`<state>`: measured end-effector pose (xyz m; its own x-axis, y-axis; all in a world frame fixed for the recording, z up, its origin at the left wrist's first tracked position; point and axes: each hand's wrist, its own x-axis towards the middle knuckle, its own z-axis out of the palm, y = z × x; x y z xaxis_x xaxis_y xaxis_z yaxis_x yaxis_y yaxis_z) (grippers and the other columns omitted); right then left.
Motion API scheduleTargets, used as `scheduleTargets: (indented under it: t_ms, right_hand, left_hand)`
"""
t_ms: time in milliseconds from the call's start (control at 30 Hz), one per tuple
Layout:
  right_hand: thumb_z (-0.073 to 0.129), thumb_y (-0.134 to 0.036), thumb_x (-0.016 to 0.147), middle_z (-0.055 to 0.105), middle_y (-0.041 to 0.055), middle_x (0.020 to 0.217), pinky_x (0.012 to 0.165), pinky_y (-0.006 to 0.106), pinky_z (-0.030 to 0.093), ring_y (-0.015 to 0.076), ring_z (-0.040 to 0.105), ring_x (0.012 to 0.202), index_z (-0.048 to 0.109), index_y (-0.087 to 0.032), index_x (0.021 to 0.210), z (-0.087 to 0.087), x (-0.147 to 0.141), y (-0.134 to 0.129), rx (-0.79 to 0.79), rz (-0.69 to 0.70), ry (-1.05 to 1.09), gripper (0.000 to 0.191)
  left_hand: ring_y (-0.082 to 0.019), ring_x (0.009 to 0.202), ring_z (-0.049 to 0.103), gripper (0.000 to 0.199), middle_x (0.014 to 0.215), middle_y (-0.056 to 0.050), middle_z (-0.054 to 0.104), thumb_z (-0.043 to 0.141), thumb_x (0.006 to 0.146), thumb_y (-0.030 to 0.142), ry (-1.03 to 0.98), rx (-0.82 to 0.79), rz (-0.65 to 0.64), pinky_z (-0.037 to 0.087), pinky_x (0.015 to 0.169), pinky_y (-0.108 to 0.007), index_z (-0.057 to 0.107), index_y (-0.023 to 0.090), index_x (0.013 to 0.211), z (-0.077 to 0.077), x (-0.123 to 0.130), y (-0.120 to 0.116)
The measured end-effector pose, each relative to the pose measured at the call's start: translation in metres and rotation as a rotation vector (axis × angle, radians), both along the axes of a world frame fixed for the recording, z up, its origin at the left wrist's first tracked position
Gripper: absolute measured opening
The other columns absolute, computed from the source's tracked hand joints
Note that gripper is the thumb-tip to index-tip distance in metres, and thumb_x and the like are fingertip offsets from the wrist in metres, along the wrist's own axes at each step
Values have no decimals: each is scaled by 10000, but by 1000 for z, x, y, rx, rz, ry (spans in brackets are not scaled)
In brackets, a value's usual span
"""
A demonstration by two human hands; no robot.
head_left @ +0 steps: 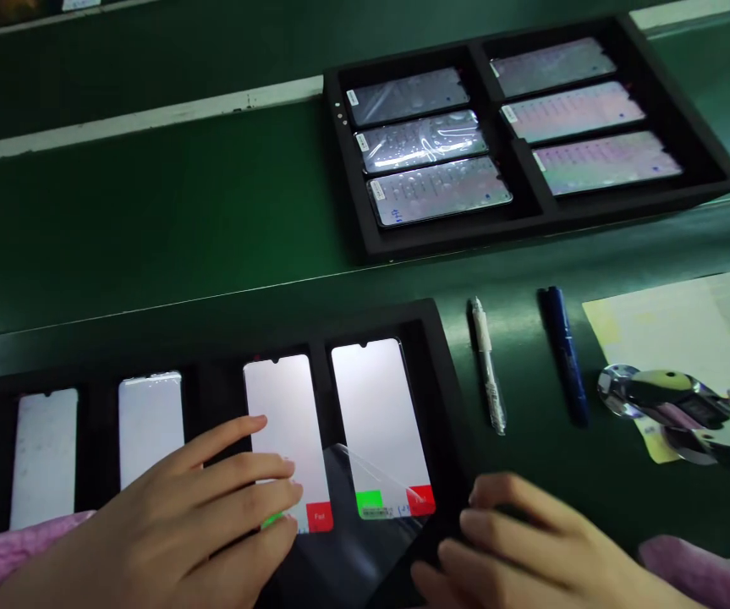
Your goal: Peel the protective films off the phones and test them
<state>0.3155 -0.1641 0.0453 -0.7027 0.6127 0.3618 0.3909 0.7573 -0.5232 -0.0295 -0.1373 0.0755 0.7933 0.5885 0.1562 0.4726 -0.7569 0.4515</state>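
Note:
My left hand [212, 516] reaches over a lit phone [282, 406] in the black foam tray [441, 381]. Its fingers are stretched and apart, with fingertips on or just above the white screen, which has a green patch and a red "Fail" patch. Beside it lies another lit phone [377, 414] with the same patches. A clear film [365, 541] spans the lower tray and overlaps that phone's bottom. My right hand [497, 541] is curled at the tray's right edge, close to the film; its fingertips are partly hidden, so what they hold is unclear.
Two more white-screened phones [44, 457] lie in the tray's left part. Beyond stands a second black tray [542, 211] with several phones. A white pen [488, 364], a blue marker [564, 355], yellowish papers [688, 330] and a shiny metal device [688, 406] sit on the right.

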Motion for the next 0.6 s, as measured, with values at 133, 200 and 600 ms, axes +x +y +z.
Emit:
scheduleTargets:
  t_ms: [133, 200, 600]
  right_hand:
    - [635, -230, 1041, 718, 54, 1008, 837, 388, 465, 197, 587, 898, 764, -204, 1127, -2, 2, 38, 71, -212, -128, 157]
    - [608, -354, 1069, 696, 77, 1065, 859, 410, 447, 228, 560, 951, 761, -225, 1185, -10, 3, 54, 109, -212, -187, 231]
    - [515, -194, 1067, 698, 13, 939, 838, 399, 467, 186, 562, 815, 757, -235, 1244, -6, 17, 37, 72, -69, -112, 303]
  left_hand:
    - [-220, 1070, 773, 222, 1124, -20, 819, 650, 992, 181, 1, 18, -28, 554, 1191, -542, 768, 259, 1164, -2, 1, 10]
    - [-216, 1050, 772, 207, 1108, -24, 819, 651, 995, 185, 6, 25, -30, 558, 1186, -535, 771, 254, 1148, -3, 3, 9]
    - [-179, 948, 741, 255, 1013, -6, 798, 618, 979, 119, -2, 123, 30, 553, 1173, -472, 772, 248, 1136, -20, 0, 15]
